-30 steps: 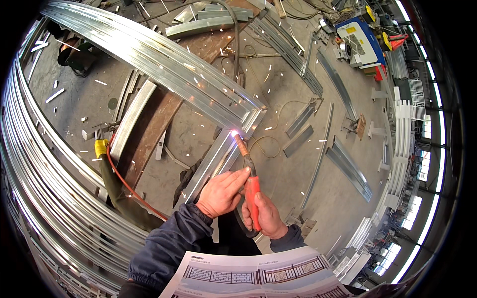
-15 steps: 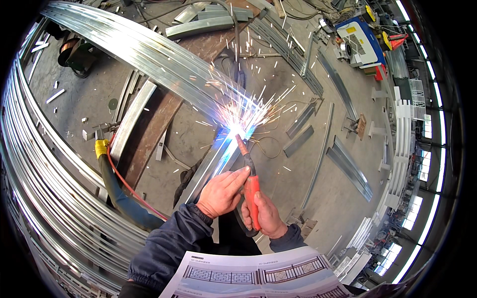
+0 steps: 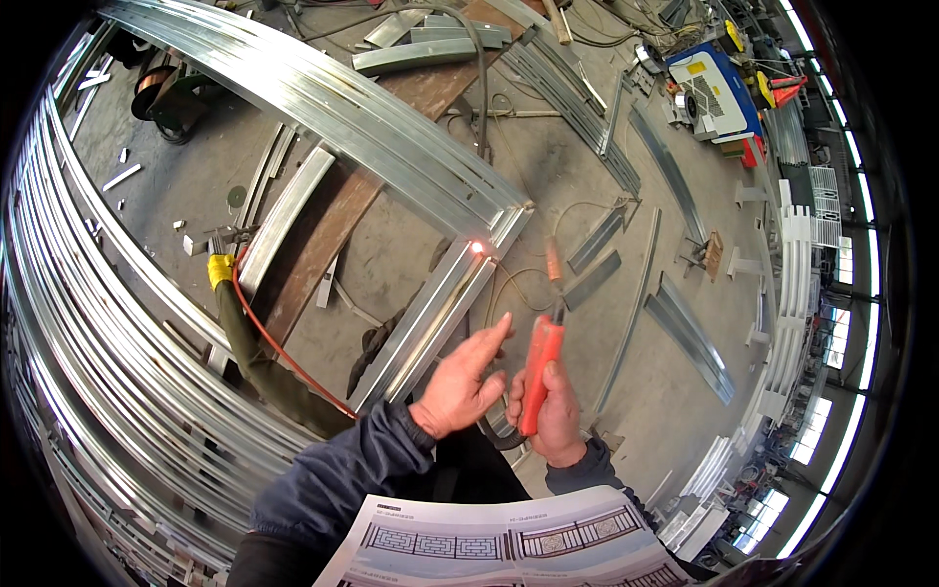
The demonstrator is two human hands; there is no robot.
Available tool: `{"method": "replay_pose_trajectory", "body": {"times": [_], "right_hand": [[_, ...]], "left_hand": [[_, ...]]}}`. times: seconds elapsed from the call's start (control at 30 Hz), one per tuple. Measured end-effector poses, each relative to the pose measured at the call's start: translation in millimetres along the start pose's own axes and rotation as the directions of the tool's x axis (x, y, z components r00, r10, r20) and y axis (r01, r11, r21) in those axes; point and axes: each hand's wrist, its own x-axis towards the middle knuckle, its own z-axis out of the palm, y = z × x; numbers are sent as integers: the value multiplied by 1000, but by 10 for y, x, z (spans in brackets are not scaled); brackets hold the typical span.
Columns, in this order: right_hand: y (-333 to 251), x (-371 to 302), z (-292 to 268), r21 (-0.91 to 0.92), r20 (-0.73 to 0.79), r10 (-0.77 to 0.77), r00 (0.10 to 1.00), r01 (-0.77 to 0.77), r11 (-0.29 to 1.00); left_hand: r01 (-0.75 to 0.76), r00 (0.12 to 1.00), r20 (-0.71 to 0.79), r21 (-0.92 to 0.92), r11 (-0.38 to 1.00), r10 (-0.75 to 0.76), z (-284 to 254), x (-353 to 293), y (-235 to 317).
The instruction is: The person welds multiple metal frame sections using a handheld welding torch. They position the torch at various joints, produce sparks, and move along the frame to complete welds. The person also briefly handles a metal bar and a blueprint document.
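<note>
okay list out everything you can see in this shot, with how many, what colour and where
Curved galvanised steel channels: many, silver, across top and stacked at left.
Glowing weld spot: one, orange, where two channels meet.
Short steel offcuts: several, grey, on floor at right.
Blue welding machine: one, upper right.
Yellow-ended hose: one, left.
Printed drawing sheet: one, white, bottom edge.
Red-handled welding torch: one, in right hand.
Left hand: open, beside torch.
Right hand: gripping torch.

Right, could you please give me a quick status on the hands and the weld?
Right hand grips the red welding torch, tip off the steel. Left hand open, empty, beside it. Weld spot on the frame corner glowing orange. Nothing between.
</note>
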Motion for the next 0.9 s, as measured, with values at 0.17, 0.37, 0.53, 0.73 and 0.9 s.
{"method": "replay_pose_trajectory", "body": {"times": [0.17,0.37,0.53,0.73,0.9], "right_hand": [[-123,-48,446,-44,7,-310,951,310,950],[-152,149,903,-295,227,-398,889,452,842],[-4,373,1273,-665,255,-144,956,281,692],[286,656,1445,-875,163,-187,969,230,426],[244,656,1561,-886,132,-121,984,172,432]], "left_hand": [[195,981,58,-380,904,-187,299,-439,333],[12,972,-235,55,998,1,-269,-707,661],[186,884,-287,-507,842,-369,-578,-951,417],[308,775,-208,-701,644,-597,-765,-843,283],[341,763,-138,-744,574,-631,-850,-870,214]]}}
